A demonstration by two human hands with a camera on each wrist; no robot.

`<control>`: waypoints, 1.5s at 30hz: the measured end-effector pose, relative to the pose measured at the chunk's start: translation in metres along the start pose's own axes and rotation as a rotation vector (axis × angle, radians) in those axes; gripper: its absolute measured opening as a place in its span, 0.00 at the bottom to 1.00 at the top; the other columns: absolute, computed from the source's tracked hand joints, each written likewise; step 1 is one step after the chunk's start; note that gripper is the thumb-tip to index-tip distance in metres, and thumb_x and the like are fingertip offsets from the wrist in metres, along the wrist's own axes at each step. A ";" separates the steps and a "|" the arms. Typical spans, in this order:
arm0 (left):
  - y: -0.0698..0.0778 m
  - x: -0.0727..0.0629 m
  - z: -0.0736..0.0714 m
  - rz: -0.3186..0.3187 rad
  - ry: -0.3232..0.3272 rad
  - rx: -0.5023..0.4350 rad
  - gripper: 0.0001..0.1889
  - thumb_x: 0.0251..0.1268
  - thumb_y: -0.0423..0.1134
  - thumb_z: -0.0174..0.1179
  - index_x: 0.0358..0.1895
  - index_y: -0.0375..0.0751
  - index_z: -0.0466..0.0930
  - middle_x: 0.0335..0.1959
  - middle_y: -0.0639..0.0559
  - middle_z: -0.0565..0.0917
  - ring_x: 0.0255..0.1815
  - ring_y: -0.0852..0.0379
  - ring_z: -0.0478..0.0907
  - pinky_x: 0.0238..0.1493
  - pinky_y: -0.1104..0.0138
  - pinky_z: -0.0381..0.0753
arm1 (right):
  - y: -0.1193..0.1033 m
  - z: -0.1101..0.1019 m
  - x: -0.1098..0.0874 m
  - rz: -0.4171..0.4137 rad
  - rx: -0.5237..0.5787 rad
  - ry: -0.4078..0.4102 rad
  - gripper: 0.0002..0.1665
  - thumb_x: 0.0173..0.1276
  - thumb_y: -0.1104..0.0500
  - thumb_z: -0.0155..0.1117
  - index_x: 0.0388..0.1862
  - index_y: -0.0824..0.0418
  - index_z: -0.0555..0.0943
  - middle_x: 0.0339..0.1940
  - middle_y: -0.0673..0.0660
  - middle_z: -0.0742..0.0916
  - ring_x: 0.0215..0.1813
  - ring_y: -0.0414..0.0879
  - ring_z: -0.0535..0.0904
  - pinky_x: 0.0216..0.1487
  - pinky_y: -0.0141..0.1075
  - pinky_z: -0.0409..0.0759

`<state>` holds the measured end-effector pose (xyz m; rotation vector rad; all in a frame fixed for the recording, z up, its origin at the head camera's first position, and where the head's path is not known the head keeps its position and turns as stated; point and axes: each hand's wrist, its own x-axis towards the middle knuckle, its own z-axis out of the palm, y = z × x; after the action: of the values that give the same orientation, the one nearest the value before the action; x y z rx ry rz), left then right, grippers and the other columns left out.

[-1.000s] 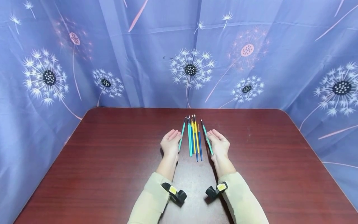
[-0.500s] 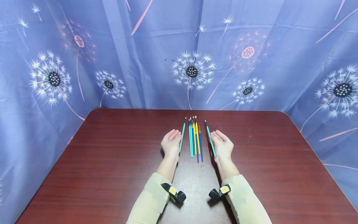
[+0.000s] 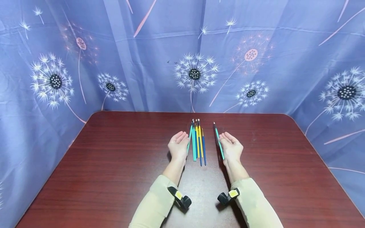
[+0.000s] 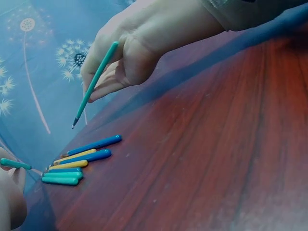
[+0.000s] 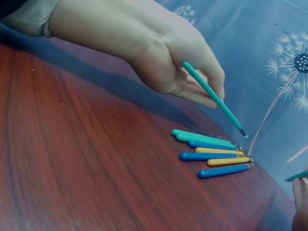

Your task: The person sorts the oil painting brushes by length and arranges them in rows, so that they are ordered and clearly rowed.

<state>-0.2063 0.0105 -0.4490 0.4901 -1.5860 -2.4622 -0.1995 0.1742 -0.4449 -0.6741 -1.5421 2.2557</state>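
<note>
My left hand [image 3: 178, 148] pinches a slim teal paintbrush [image 3: 190, 136] by its handle, tip pointing away from me. In the head view this brush overlaps the left side of a row of paintbrushes [image 3: 199, 142] with teal, blue and yellow handles, lying side by side on the table. My right hand [image 3: 231, 150] holds another teal paintbrush [image 3: 219, 142] between thumb and fingers, apart from the row on its right. The right wrist view shows the left hand's brush [image 5: 211, 94] slanting above the row, its dark tip lowest. The left wrist view shows the right hand's brush [image 4: 98, 72] likewise tilted.
The dark red-brown wooden table [image 3: 99, 164] reaches well out on both sides of the hands. A blue curtain [image 3: 159, 63] with dandelion prints hangs behind its far edge. Small black cameras [image 3: 182, 200] sit on both sleeves.
My right hand has moved right with its paintbrush, widening the gap to the row. My left hand has shifted slightly right with its brush, closer to the row. The lying brushes stay put.
</note>
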 end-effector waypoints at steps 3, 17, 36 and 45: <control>-0.001 -0.002 0.004 0.004 -0.008 0.013 0.23 0.54 0.20 0.56 0.57 0.26 0.71 0.55 0.31 0.78 0.57 0.43 0.78 0.54 0.66 0.79 | -0.003 -0.002 0.001 -0.008 -0.017 -0.005 0.28 0.54 0.76 0.60 0.58 0.71 0.74 0.55 0.70 0.81 0.43 0.39 0.86 0.48 0.28 0.81; -0.012 -0.009 0.020 0.006 -0.038 0.037 0.22 0.56 0.21 0.57 0.57 0.27 0.71 0.55 0.34 0.79 0.57 0.45 0.79 0.55 0.64 0.79 | -0.011 -0.017 0.008 -0.070 -0.100 -0.019 0.25 0.58 0.74 0.59 0.58 0.72 0.74 0.57 0.73 0.78 0.42 0.37 0.85 0.47 0.26 0.81; -0.026 -0.026 0.046 0.040 -0.110 -0.021 0.21 0.53 0.17 0.55 0.54 0.20 0.71 0.53 0.26 0.78 0.56 0.37 0.78 0.53 0.64 0.79 | -0.019 -0.033 0.009 -0.155 -0.171 -0.047 0.24 0.57 0.76 0.60 0.55 0.74 0.75 0.33 0.46 0.87 0.37 0.32 0.85 0.43 0.23 0.81; -0.035 -0.031 0.058 0.064 -0.144 0.004 0.21 0.51 0.14 0.53 0.52 0.19 0.72 0.52 0.25 0.78 0.55 0.36 0.78 0.53 0.62 0.79 | -0.025 -0.038 0.012 -0.231 -0.250 -0.079 0.23 0.57 0.77 0.59 0.54 0.78 0.75 0.45 0.62 0.86 0.35 0.28 0.83 0.42 0.21 0.80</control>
<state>-0.1975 0.0837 -0.4530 0.2624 -1.6328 -2.4963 -0.1887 0.2187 -0.4356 -0.4464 -1.8567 1.9620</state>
